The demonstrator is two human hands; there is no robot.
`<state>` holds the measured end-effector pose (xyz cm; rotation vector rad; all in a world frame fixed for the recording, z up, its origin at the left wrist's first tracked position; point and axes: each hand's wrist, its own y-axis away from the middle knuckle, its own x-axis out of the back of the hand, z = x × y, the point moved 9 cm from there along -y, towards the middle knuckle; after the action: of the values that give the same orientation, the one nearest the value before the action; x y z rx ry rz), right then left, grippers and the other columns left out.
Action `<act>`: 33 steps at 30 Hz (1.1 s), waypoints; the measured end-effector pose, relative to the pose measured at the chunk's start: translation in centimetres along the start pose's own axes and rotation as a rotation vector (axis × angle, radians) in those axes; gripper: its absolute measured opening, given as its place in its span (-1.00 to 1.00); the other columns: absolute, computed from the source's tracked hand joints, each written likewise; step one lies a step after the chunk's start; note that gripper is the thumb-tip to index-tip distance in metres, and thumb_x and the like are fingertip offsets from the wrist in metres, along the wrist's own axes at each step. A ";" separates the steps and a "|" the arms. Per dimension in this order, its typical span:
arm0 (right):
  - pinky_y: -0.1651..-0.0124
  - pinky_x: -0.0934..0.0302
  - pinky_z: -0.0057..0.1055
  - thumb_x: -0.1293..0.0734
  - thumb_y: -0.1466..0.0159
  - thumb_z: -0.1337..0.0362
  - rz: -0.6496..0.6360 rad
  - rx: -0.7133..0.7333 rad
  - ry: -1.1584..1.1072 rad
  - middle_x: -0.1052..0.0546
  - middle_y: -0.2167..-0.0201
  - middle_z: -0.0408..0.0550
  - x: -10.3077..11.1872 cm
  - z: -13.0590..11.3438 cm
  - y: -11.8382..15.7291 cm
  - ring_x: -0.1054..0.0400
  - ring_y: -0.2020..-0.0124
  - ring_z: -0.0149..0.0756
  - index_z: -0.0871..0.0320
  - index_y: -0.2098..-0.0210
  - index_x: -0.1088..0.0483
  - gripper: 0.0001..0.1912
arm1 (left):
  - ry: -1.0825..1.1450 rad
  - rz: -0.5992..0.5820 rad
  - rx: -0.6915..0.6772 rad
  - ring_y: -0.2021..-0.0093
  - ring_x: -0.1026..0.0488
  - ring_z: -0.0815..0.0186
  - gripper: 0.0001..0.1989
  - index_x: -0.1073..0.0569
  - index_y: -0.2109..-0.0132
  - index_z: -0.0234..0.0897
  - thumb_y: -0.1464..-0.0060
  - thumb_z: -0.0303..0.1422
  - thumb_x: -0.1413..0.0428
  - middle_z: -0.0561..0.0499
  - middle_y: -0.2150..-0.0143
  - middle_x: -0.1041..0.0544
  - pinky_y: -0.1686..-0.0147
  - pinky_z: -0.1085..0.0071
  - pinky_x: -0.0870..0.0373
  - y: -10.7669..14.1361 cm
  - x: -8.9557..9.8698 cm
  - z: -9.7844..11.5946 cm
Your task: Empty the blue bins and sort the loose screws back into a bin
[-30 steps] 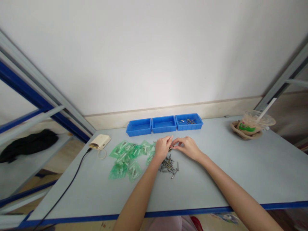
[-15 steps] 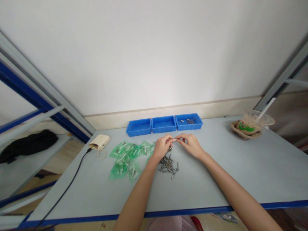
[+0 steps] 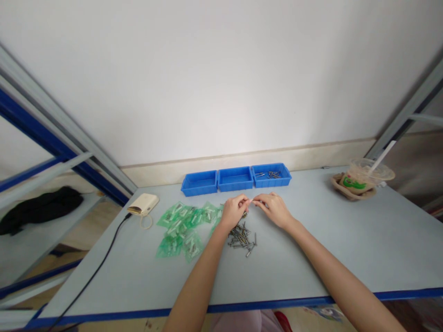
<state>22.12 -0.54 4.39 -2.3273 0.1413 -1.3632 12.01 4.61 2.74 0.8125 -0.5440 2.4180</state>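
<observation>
Fingertips nearly touching, my left hand and my right hand meet above the table behind a pile of metal screws or pins. Each hand is closed in a pinch. Something small and pale shows between the fingertips, too small to name. Left of my left hand lie several green plastic packets with small parts inside. Behind the hands stand three blue trays in a row: the left tray and middle tray show no parts, and the right tray holds some metal pins.
A cream-coloured device with a black cable lies on the table's left. At the right, a drink cup with a straw stands in a brown holder. Black cloth lies on a surface at the far left. Metal frames flank the table.
The fingers of my right hand have folded slightly closer together at the fingertips. My left hand, the pile, the packets and the trays look the same.
</observation>
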 end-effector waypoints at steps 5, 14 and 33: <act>0.22 -0.19 -0.38 -0.19 -0.28 0.13 0.033 -0.031 -0.070 -0.55 0.33 -0.08 0.1 0.2 0.1 -0.40 0.38 -0.32 0.11 0.15 -0.38 -0.75 | 0.011 0.002 0.013 0.59 -0.29 0.45 -0.63 -0.39 0.43 -0.29 -0.14 -0.12 0.09 0.11 0.61 -0.42 0.49 0.54 -0.21 0.0 -0.4 -0.2; 0.32 -0.17 -0.46 -0.17 -0.30 0.13 0.054 -0.090 -0.070 -0.56 0.39 -0.12 0.7 0.5 0.2 -0.42 0.38 -0.31 0.09 0.32 -0.44 -0.74 | 0.193 -0.074 -0.012 0.63 -0.28 0.48 -0.65 -0.34 0.38 -0.29 -0.15 -0.13 0.12 0.12 0.57 -0.42 0.53 0.55 -0.22 -0.1 -1.4 -0.1; 0.30 -0.17 -0.46 -0.21 -0.26 0.11 0.007 -0.066 -0.098 -0.56 0.28 -0.12 0.7 0.5 0.1 -0.41 0.38 -0.33 0.07 0.23 -0.44 -0.76 | 0.319 -0.006 0.011 0.65 -0.27 0.47 -0.66 -0.32 0.43 -0.30 -0.11 -0.12 0.06 0.11 0.61 -0.40 0.59 0.55 -0.19 -0.4 -0.9 -0.8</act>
<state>22.97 -0.70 4.72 -2.4404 0.1659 -1.2559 12.52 4.97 1.63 0.4178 -0.4017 2.4795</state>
